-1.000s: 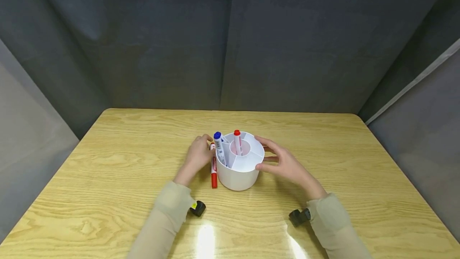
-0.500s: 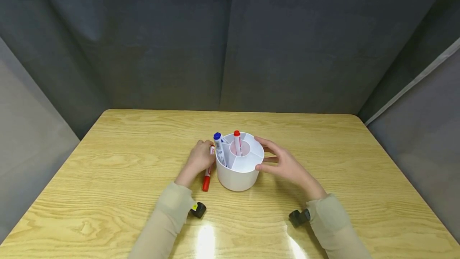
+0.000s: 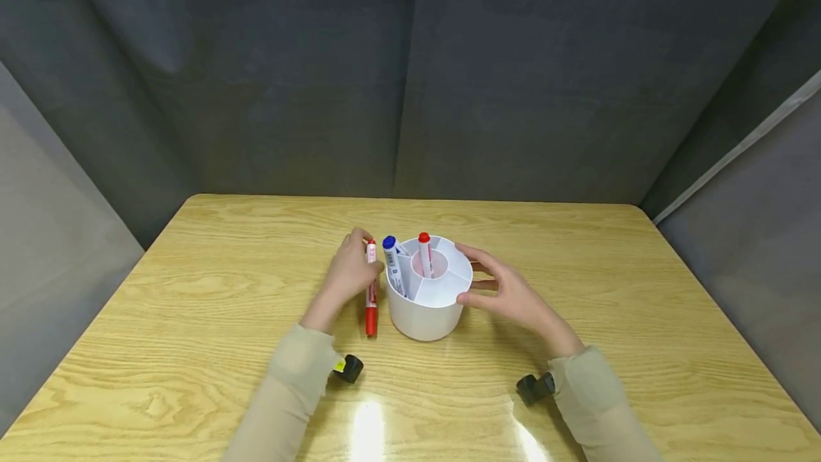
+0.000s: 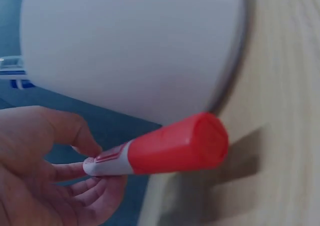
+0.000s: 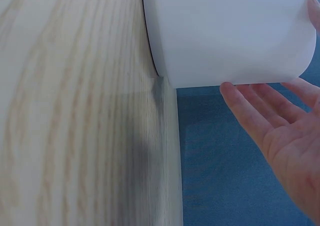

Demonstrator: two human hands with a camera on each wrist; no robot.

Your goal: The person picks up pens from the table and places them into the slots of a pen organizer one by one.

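**A:** Where does your work stand in this figure?

**B:** Your left hand (image 3: 348, 275) grasps the red-capped white marker pen (image 3: 370, 288), fingers curled round its upper barrel. The pen hangs nearly upright, red cap down, just left of the round white plastic desk organiser (image 3: 427, 293). Whether the cap tip touches the light wood-grain table (image 3: 192, 291) cannot be told. In the left wrist view the red cap (image 4: 185, 145) sits close beside the organiser's curved wall (image 4: 130, 46).

**A:** And your other hand?

**B:** Your right hand (image 3: 507, 291) cups the organiser's right side, fingers fairly straight and laid on the wall, thumb at the near rim. The right wrist view shows fingertips (image 5: 235, 97) touching the white wall (image 5: 225, 31).

**A:** What is done, what is left?

**B:** Two pens already stand inside: a blue-capped marker (image 3: 393, 266) in the left outer compartment and a second red-capped marker (image 3: 425, 254) at the central well. Judged from this, two pens are housed and the third, in your grip, is outside the rim. It would need lifting above the wall and lowering into a compartment; the near and right compartments look free.

**A:** What room have you to move?

**B:** Open table lies to the left, far and right of the organiser, and every table edge is well apart from it. The tight spot is the narrow gap between your pen and the blue-capped marker leaning out over the left rim.
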